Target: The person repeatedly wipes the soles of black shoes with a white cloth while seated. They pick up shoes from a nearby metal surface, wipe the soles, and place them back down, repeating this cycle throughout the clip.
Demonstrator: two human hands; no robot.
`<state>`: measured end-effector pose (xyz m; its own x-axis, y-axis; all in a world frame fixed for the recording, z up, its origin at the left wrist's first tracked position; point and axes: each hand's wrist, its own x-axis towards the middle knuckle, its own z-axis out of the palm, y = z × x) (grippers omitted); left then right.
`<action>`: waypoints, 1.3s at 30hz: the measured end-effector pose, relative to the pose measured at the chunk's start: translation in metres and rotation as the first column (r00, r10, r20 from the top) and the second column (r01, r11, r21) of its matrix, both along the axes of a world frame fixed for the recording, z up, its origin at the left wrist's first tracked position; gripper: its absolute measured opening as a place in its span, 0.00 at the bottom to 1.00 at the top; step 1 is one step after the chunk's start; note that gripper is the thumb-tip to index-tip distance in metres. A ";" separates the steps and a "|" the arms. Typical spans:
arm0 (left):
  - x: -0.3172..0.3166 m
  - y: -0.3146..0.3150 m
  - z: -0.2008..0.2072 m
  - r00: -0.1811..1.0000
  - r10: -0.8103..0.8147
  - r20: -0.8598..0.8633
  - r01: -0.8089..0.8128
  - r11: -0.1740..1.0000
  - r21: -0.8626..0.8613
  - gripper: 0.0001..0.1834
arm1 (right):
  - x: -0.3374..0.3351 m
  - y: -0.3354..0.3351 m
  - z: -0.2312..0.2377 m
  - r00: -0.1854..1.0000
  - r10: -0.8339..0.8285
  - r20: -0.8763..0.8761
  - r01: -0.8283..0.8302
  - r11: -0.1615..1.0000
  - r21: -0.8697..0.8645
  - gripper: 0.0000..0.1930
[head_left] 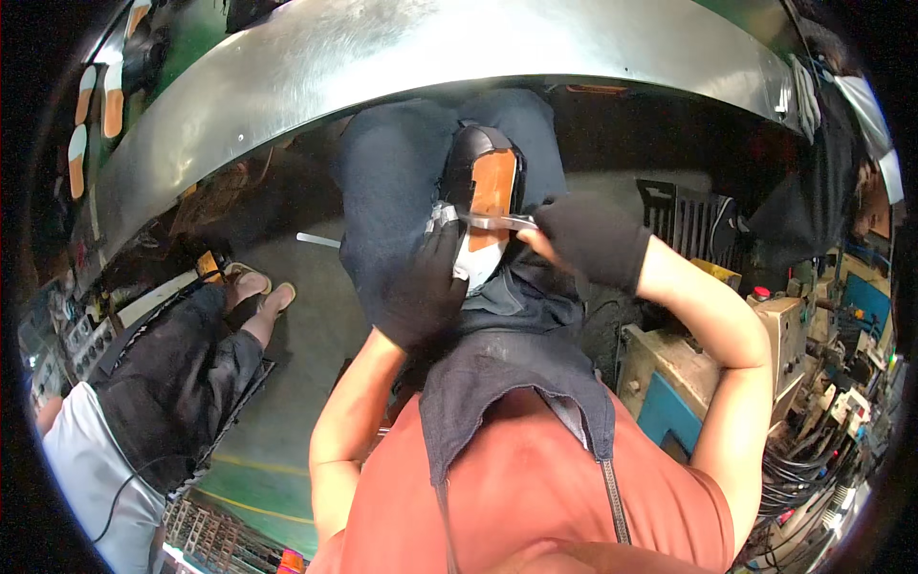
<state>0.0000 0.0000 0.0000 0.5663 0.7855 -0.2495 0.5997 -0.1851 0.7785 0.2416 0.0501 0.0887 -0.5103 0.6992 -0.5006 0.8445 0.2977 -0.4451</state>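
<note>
On my lap lies a dark shoe upper (475, 145), sole side up, with a brown-and-white insole (493, 182) in its bottom. My left hand (421, 277), in a black glove with pale tape on the fingertips, grips the shoe's left side. In a black glove too, my right hand (591, 237) is closed around a slim metal hand tool (512, 223). That tool lies across the insole, where the brown part meets the white; its exact kind is hard to make out. The left fingertips are close to the tool's far end.
A curved-looking metal bench edge (402, 57) spans the far side. Several brown-and-white insoles (113, 100) are at the upper left. Another person (182, 373) sits at the left. On the right stand a machine box (660, 368) and a black plastic crate (674, 225), with cables (813, 474) below.
</note>
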 end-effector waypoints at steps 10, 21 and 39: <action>0.069 0.024 -0.033 0.877 0.457 0.150 -0.479 0.806 0.346 0.33 | 0.056 0.029 -0.011 0.985 -0.102 -0.138 0.017 0.857 -0.515 0.24; 0.022 -0.039 -0.049 0.942 0.332 0.036 -0.319 0.926 -0.202 0.39 | 0.016 -0.045 -0.049 0.947 -0.115 -0.300 0.058 0.980 -0.191 0.21; 0.029 -0.033 -0.072 0.980 0.167 0.111 -0.177 0.980 0.090 0.41 | -0.017 -0.046 -0.003 0.854 0.145 -0.499 -0.103 0.989 0.111 0.15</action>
